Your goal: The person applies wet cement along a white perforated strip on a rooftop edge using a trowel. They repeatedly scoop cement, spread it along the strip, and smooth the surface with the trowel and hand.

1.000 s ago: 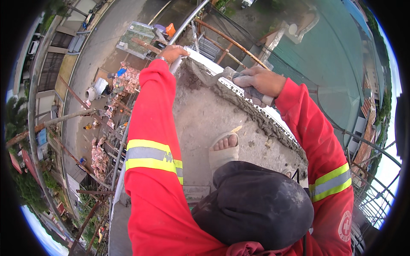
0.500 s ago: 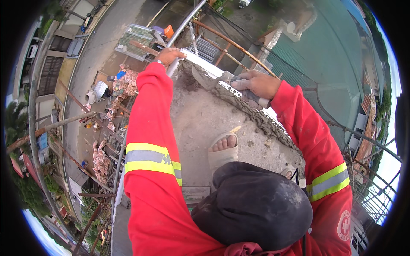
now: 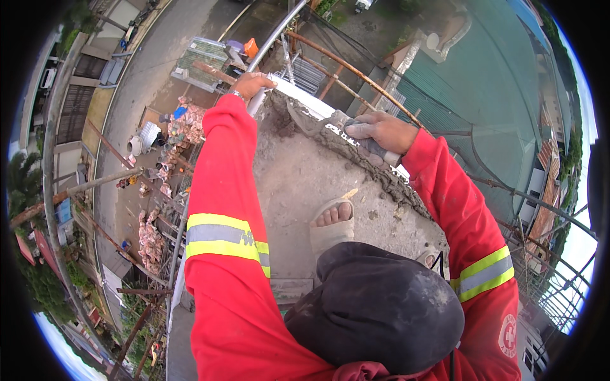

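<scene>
A long white strip (image 3: 304, 98) runs along the far edge of the concrete ledge, with wet grey mortar (image 3: 375, 166) banked along its near side. My left hand (image 3: 253, 84) is closed on the strip's far left corner, thumb pressed on top. My right hand (image 3: 387, 131), its thumb in grey covering, is wrapped round a grey mortar-smeared tool (image 3: 382, 153) at the strip's middle; its exact kind is hidden by the fingers. Just left of that hand, a perforated white section (image 3: 343, 134) shows partly through mortar.
My sandalled foot (image 3: 333, 219) stands on the dusty concrete slab (image 3: 292, 174). Scaffold poles (image 3: 352, 70) and netting lie beyond the edge. Far below on the left are a street (image 3: 136, 82) and heaped pinkish sacks (image 3: 150, 241). A dark cap (image 3: 387, 311) blocks the lower middle.
My right hand and sleeve have shifted slightly left, and mortar now covers more of the perforated section's holes. My left hand stays on the corner.
</scene>
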Available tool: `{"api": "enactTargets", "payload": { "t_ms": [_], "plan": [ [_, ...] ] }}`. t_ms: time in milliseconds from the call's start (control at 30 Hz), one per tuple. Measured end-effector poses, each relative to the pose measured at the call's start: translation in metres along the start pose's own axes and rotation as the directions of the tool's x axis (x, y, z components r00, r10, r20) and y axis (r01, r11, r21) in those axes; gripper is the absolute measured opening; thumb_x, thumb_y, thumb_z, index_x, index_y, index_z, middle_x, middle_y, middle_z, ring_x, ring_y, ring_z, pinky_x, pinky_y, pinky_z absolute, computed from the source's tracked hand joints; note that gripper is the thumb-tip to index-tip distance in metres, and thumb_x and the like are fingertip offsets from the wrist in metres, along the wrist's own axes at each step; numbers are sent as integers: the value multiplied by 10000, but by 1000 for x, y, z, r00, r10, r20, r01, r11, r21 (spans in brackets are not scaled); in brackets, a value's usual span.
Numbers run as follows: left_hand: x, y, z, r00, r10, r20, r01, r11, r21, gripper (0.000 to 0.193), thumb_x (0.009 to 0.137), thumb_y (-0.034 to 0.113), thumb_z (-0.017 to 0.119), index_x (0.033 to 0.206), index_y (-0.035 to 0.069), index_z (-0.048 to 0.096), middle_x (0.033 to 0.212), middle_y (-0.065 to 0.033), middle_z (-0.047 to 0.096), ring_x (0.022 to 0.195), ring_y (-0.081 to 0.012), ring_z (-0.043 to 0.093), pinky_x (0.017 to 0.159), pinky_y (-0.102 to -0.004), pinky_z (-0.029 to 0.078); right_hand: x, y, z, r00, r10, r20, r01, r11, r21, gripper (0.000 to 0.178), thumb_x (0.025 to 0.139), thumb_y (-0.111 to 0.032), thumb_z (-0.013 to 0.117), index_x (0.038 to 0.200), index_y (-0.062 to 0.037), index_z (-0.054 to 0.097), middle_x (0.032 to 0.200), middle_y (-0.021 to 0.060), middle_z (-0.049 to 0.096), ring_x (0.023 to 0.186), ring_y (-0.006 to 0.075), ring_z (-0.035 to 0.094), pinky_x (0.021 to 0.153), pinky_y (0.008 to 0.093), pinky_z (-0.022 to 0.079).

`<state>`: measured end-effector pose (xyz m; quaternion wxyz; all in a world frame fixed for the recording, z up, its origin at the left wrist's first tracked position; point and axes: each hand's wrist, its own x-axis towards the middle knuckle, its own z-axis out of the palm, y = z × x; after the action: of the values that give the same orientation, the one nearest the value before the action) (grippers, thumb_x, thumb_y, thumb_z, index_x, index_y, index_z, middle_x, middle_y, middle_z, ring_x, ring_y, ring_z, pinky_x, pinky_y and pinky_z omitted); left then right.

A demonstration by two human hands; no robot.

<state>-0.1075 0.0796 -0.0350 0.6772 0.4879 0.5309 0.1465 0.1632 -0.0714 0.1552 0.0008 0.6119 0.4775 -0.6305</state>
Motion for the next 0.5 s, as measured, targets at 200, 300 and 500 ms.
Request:
{"api": "enactTargets", "payload": {
  "t_ms": [200,300,500],
  "plan": [
    [2,-4,0,1000,24,2,-24,1000,-16,204,731,179,683,862,26,650,784,-4,591,782,-117,485,750,-261,337,-10,-8,3,993,-112,-34,109,990,-88,426,837,-344,542,1058,8,636,713,109,617,643,165,579,649,306,457],
    [2,-2,0,1000,25,-1,-25,998,55,211,730,175,682,875,25,654,798,-7,601,796,-118,491,761,-262,338,-8,-12,4,998,-39,-58,33,994,-105,452,825,-356,552,1075,12,629,711,117,622,651,173,601,651,311,466],
    [1,-4,0,998,64,-6,-63,997,37,303,705,232,696,926,25,679,875,-66,651,835,-170,567,771,-288,401,-5,-10,-2,998,-44,-35,37,982,-183,447,813,-358,555,1002,41,623,710,114,630,596,177,606,610,307,474]
  ]
}}
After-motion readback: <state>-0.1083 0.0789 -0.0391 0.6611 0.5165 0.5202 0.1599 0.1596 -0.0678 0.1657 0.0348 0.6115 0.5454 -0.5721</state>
